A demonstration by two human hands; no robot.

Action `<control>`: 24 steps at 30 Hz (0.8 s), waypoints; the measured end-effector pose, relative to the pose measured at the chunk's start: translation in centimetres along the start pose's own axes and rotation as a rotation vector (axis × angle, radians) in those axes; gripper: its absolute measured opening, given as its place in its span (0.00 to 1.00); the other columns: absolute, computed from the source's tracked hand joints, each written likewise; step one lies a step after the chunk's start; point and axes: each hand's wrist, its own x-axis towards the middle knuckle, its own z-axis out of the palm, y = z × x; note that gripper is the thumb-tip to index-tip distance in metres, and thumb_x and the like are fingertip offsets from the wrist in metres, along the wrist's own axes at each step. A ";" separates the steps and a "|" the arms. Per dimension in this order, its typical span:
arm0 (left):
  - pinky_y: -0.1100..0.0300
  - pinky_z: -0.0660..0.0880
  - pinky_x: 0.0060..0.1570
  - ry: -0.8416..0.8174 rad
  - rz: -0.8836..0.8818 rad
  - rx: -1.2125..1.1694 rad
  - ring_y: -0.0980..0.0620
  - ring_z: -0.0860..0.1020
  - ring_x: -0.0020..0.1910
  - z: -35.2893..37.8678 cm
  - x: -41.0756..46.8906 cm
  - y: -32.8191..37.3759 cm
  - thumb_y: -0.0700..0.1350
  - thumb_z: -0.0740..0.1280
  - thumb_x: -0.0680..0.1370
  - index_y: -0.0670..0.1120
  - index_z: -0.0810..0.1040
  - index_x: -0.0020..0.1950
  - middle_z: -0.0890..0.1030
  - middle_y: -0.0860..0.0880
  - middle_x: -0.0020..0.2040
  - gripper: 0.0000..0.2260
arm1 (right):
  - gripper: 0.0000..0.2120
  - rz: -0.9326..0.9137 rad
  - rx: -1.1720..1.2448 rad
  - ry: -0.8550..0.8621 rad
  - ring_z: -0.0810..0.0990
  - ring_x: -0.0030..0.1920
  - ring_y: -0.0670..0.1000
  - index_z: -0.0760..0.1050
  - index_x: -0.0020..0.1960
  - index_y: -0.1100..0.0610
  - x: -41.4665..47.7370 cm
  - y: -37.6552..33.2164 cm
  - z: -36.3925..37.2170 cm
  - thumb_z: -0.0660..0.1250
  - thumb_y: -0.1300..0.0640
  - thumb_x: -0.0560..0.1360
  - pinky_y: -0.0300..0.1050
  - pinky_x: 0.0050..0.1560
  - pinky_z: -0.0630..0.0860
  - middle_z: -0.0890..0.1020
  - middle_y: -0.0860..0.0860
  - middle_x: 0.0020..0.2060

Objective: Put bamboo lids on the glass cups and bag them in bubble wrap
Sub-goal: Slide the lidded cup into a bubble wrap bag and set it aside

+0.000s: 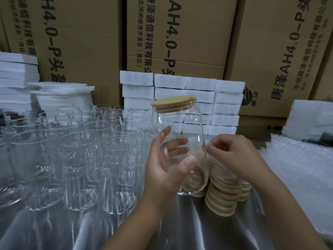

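A clear glass cup (182, 123) with a round bamboo lid (173, 102) on its mouth is held tilted above the table. My left hand (162, 170) grips its lower part, thumb in front and fingers spread behind the glass. My right hand (232, 156) has curled fingers whose tips meet the cup's right wall. Stacks of bamboo lids (223, 193) stand just below and behind the cup. Bubble wrap (297, 159) lies at the right.
Several empty glass cups (81, 159) crowd the left half of the table, which is covered in shiny plastic sheet (180, 231). White foam blocks (198, 91) are stacked behind, with more at the far left (18, 78). Large cardboard cartons (180, 33) form a wall at the back.
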 end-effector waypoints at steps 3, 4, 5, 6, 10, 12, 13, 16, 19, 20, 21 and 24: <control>0.63 0.76 0.49 -0.009 0.020 -0.049 0.52 0.82 0.53 1.2 0.8 0.3 0.55 0.71 0.62 0.54 0.69 0.65 0.82 0.48 0.54 0.32 | 0.06 -0.025 0.087 -0.003 0.78 0.36 0.48 0.76 0.40 0.52 0.0 -0.1 0.5 0.73 0.56 0.72 0.43 0.39 0.75 0.82 0.50 0.35; 0.64 0.77 0.49 -0.011 0.021 -0.064 0.52 0.81 0.54 1.7 1.2 0.3 0.55 0.71 0.62 0.54 0.68 0.66 0.82 0.49 0.54 0.32 | 0.07 -0.037 0.092 -0.009 0.78 0.36 0.51 0.74 0.41 0.53 -0.1 -0.1 0.7 0.72 0.58 0.72 0.45 0.39 0.75 0.81 0.52 0.36; 0.64 0.77 0.49 -0.008 0.024 -0.078 0.53 0.81 0.55 2.2 1.7 0.3 0.55 0.71 0.62 0.54 0.68 0.66 0.82 0.49 0.54 0.33 | 0.07 -0.047 0.086 -0.009 0.78 0.36 0.53 0.73 0.41 0.53 -0.1 0.0 0.7 0.71 0.58 0.73 0.45 0.39 0.75 0.81 0.53 0.36; 0.64 0.76 0.50 -0.001 0.030 -0.086 0.53 0.81 0.56 2.7 2.1 0.3 0.55 0.72 0.62 0.55 0.67 0.66 0.81 0.49 0.55 0.34 | 0.06 -0.064 0.080 -0.002 0.78 0.36 0.53 0.74 0.41 0.52 -0.1 0.1 0.6 0.70 0.59 0.74 0.44 0.37 0.75 0.81 0.52 0.35; 0.58 0.76 0.56 0.021 0.039 -0.072 0.58 0.79 0.58 3.8 3.4 -0.2 0.58 0.73 0.61 0.62 0.66 0.64 0.79 0.54 0.57 0.33 | 0.13 -0.094 0.114 0.050 0.77 0.34 0.39 0.77 0.40 0.44 -0.2 0.5 0.2 0.65 0.60 0.78 0.29 0.34 0.71 0.81 0.38 0.33; 0.52 0.74 0.62 0.027 0.031 -0.044 0.59 0.77 0.60 3.8 3.7 -0.7 0.59 0.73 0.61 0.65 0.66 0.64 0.79 0.55 0.57 0.33 | 0.11 -0.073 0.190 0.092 0.80 0.41 0.41 0.81 0.48 0.46 -0.2 0.4 0.2 0.64 0.60 0.79 0.35 0.42 0.76 0.83 0.41 0.40; 0.50 0.73 0.64 0.025 0.032 -0.019 0.60 0.76 0.61 3.8 3.7 -1.0 0.60 0.73 0.61 0.65 0.65 0.64 0.79 0.56 0.58 0.33 | 0.12 -0.065 0.217 0.112 0.80 0.44 0.43 0.81 0.52 0.48 -0.2 0.4 0.3 0.62 0.61 0.79 0.39 0.45 0.77 0.83 0.43 0.43; 0.61 0.72 0.61 0.003 0.059 0.053 0.63 0.74 0.62 3.7 3.4 -1.3 0.62 0.73 0.62 0.67 0.63 0.67 0.78 0.60 0.59 0.35 | 0.14 -0.067 0.314 0.135 0.79 0.46 0.45 0.80 0.56 0.48 -0.4 0.1 0.4 0.57 0.56 0.80 0.42 0.45 0.78 0.80 0.49 0.48; 0.72 0.71 0.55 -0.049 0.073 0.064 0.63 0.73 0.64 3.7 3.1 -1.2 0.61 0.73 0.62 0.67 0.62 0.68 0.76 0.59 0.61 0.37 | 0.23 -0.099 0.352 0.117 0.78 0.50 0.44 0.80 0.55 0.44 -0.8 -0.2 0.1 0.52 0.37 0.70 0.39 0.47 0.75 0.78 0.47 0.49; 0.72 0.70 0.56 -0.073 0.079 0.063 0.64 0.72 0.65 3.8 3.1 -1.2 0.62 0.73 0.62 0.67 0.61 0.69 0.76 0.59 0.62 0.37 | 0.25 -0.118 0.343 0.116 0.78 0.51 0.43 0.79 0.53 0.42 -0.9 -0.3 0.0 0.52 0.33 0.68 0.38 0.48 0.74 0.78 0.45 0.50; 0.70 0.70 0.59 -0.102 0.079 0.060 0.65 0.71 0.65 3.9 3.1 -1.1 0.64 0.73 0.62 0.67 0.60 0.69 0.75 0.59 0.63 0.38 | 0.24 -0.133 0.325 0.120 0.77 0.51 0.42 0.77 0.52 0.40 -0.9 -0.3 -0.1 0.53 0.31 0.65 0.36 0.47 0.73 0.77 0.43 0.50; 0.68 0.73 0.57 -0.199 0.037 0.019 0.69 0.72 0.63 4.2 2.9 -0.7 0.74 0.67 0.63 0.68 0.59 0.68 0.73 0.56 0.65 0.37 | 0.26 -0.141 0.242 0.115 0.76 0.49 0.42 0.74 0.53 0.37 -0.9 -0.3 -0.1 0.57 0.27 0.60 0.34 0.45 0.72 0.74 0.40 0.49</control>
